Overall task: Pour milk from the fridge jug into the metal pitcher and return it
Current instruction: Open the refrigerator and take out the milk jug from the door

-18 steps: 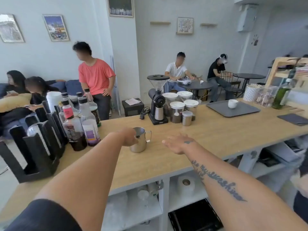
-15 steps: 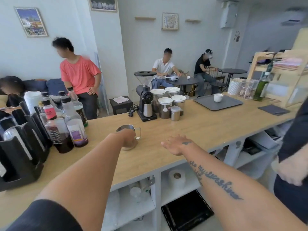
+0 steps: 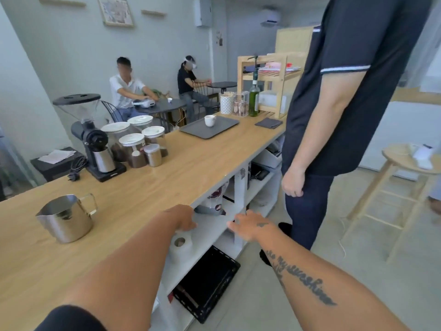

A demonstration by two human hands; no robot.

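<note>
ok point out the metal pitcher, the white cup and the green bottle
metal pitcher (image 3: 68,219), head view, on its shiny side wall
white cup (image 3: 210,120), head view, on its outer wall
green bottle (image 3: 254,99), head view, on its glass body

Coffee grinder (image 3: 95,142) beside lidded jars (image 3: 133,149); white cup (image 3: 210,120) on grey tray (image 3: 224,126).

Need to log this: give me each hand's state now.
Left hand: open, holding nothing.
Right hand: open, holding nothing.
</note>
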